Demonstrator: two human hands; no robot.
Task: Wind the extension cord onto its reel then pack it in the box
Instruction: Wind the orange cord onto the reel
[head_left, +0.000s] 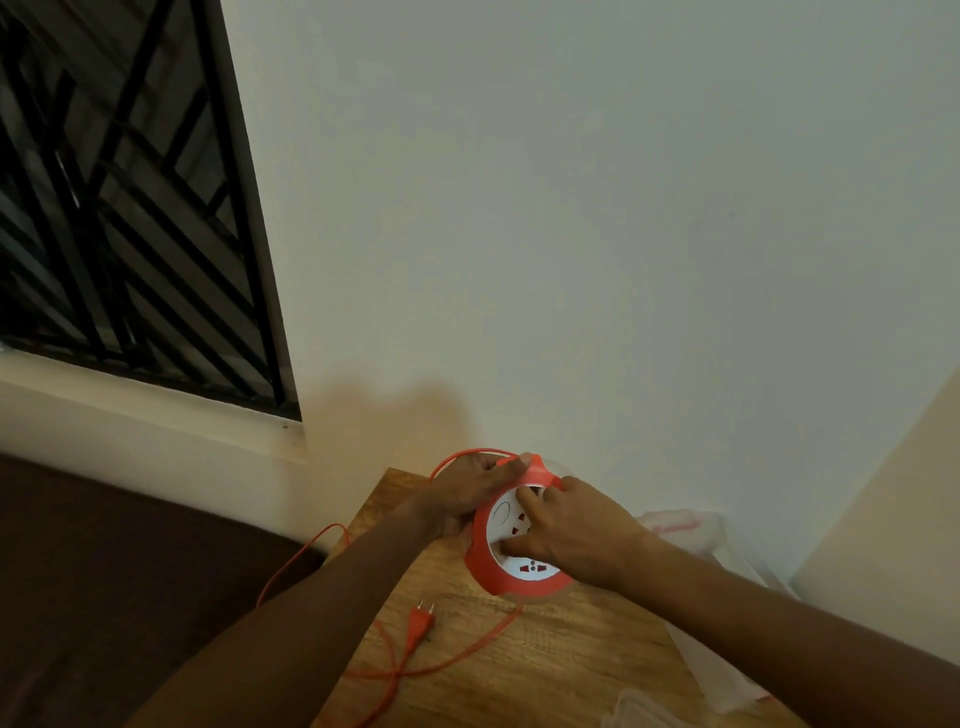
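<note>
Reel, round, orange-rimmed with a white socket face, sits tilted on the wooden table near the wall, and both hands are on it. Left hand is wrapped over the reel's upper left rim, fingers curled closed around the orange edge, with the thumb tip showing at the reel's top. Right hand lies across the reel's right side, fingers pressed onto the white face and partly bent; it grips the reel rather than lying flat. Two red-marked sockets show on the face, one under the right fingers and one at the reel's lower edge.

Cord, thin and orange, arcs over the top of the reel behind the left hand, and more of it trails loose from below the reel across the table, crossing itself in front of the reel. Another stretch hangs off the table's left edge over the dark floor. Plug lies flat on the table below and left of the reel, prongs pointing away from the person.

Right of the reel, past the right forearm, lies clear plastic packaging with red print. Far left of the reel, a barred window is set in the wall.
</note>
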